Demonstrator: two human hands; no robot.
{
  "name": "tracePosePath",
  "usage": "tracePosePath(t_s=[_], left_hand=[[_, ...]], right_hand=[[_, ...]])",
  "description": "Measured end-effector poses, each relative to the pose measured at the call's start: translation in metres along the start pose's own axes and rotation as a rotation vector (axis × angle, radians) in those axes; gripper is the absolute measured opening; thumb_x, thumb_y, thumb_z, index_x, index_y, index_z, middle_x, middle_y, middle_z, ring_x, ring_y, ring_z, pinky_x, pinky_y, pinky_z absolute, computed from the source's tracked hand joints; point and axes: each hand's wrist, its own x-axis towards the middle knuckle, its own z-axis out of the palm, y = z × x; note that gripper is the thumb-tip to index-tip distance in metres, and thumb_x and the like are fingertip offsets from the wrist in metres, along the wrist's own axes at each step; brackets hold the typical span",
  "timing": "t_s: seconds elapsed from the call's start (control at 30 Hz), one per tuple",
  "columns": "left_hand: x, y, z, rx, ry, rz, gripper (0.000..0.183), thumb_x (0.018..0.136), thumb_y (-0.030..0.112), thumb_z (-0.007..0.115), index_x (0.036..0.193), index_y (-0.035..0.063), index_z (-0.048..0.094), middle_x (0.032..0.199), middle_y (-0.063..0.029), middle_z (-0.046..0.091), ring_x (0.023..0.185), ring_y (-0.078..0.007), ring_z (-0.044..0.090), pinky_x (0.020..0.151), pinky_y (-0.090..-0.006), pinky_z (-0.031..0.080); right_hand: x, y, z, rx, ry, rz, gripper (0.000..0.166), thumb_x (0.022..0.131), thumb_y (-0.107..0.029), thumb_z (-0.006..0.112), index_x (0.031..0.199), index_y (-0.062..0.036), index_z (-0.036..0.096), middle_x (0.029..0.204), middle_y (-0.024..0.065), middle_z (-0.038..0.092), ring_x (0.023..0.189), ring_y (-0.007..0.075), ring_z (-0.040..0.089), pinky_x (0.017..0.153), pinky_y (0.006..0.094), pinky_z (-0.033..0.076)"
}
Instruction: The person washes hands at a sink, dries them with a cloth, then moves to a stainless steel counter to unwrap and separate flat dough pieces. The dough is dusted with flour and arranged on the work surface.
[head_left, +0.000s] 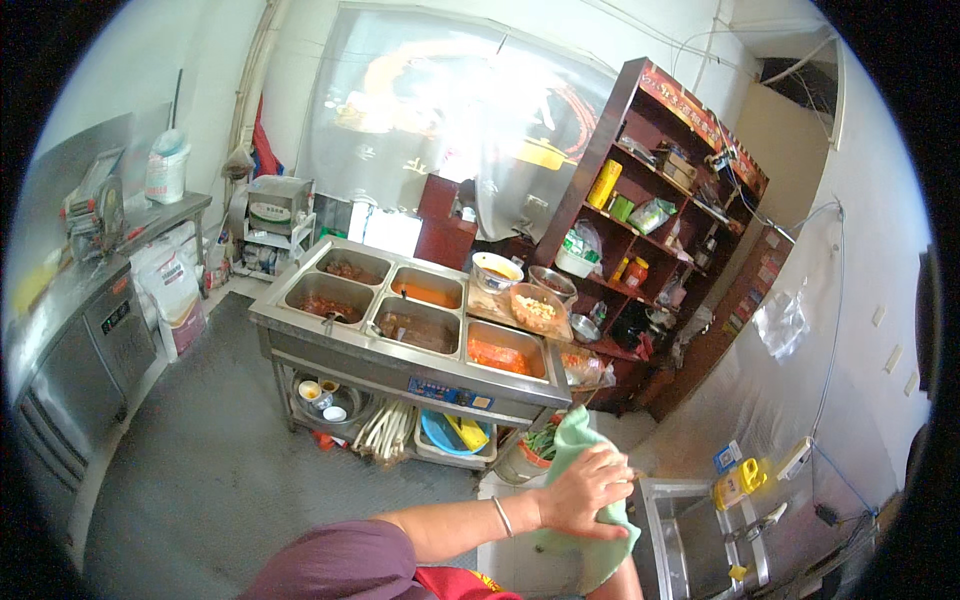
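Note:
A pale green cloth (574, 457) hangs between my hands, beside the stainless steel sink at the lower right. Fingers bent, my left hand (589, 491) grips it from the near side, a bangle on that wrist. Of my right arm only the forearm shows below the cloth; the hand itself is hidden behind the fabric. Ahead stands a steel food warmer (337, 341) with several pans of red and brown food. On its right end, a wooden board (487, 300) carries a patterned bowl (497, 271) of sauce and a bowl of pale chopped pieces (536, 306).
To the right is the sink (675, 540), with a yellow jug (739, 484) on its far edge. A bucket of green vegetables (525, 457) stands on the floor by the warmer's corner. Behind rises a dark red shelf unit (600, 180); steel cabinets (82, 360) line the left wall.

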Motion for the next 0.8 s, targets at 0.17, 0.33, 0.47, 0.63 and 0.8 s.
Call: tracePosePath(t_s=[0.17,0.33,0.47,0.63,0.8], left_hand=[[-0.012,-0.035,0.010,-0.154,0.057,0.032,0.039,0.081,0.039,0.044,0.096,0.0044,0.054,0.097,-0.0120,0.056,0.094,-0.0314,0.051,0.090,-0.0441,0.035],[0.029,-0.026,-0.003,-0.409,-0.072,-0.384,0.048,0.090,0.036,0.033,0.123,0.0024,0.038,0.118,-0.0150,0.048,0.110,-0.0314,0.044,0.100,-0.0424,0.025],[0.068,-0.002,-0.008,-1.690,0.290,-0.454,0.062,0.085,0.043,0.042,0.130,0.0036,0.024,0.131,-0.0150,0.031,0.124,-0.0286,0.027,0.101,-0.0432,0.025],[0.070,0.023,-0.020,-2.593,0.239,-0.474,0.060,0.085,0.045,0.041,0.126,0.0027,0.028,0.131,-0.0189,0.028,0.117,-0.0372,0.036,0.093,-0.0479,0.035],[0.051,0.042,-0.022,-2.007,0.345,-0.433,0.063,0.085,0.047,0.041,0.126,0.0008,0.029,0.121,-0.0191,0.042,0.087,-0.0278,0.058,0.070,-0.0347,0.049]], right_hand=[[-0.010,-0.002,0.035,0.310,0.016,-0.196,0.048,0.086,-0.038,0.041,0.122,-0.0060,0.037,0.124,0.0120,0.039,0.107,0.0263,0.046,0.087,0.0375,0.039],[-0.029,-0.010,0.055,0.455,0.083,-0.473,0.055,0.086,-0.046,0.039,0.125,-0.0081,0.033,0.128,0.0103,0.034,0.107,0.0279,0.045,0.085,0.0407,0.041],[-0.060,-0.044,0.143,0.193,-0.173,-0.312,0.046,0.091,-0.041,0.028,0.120,-0.0073,0.037,0.108,0.0097,0.049,0.092,0.0210,0.054,0.076,0.0362,0.047],[-0.067,-0.018,0.117,0.119,-0.135,-0.369,0.045,0.090,-0.041,0.029,0.119,-0.0072,0.038,0.106,0.0095,0.049,0.090,0.0209,0.054,0.074,0.0357,0.047],[-0.082,-0.004,0.097,0.119,-0.072,-0.372,0.045,0.090,-0.041,0.030,0.118,-0.0071,0.039,0.105,0.0092,0.050,0.088,0.0209,0.054,0.072,0.0352,0.048]])
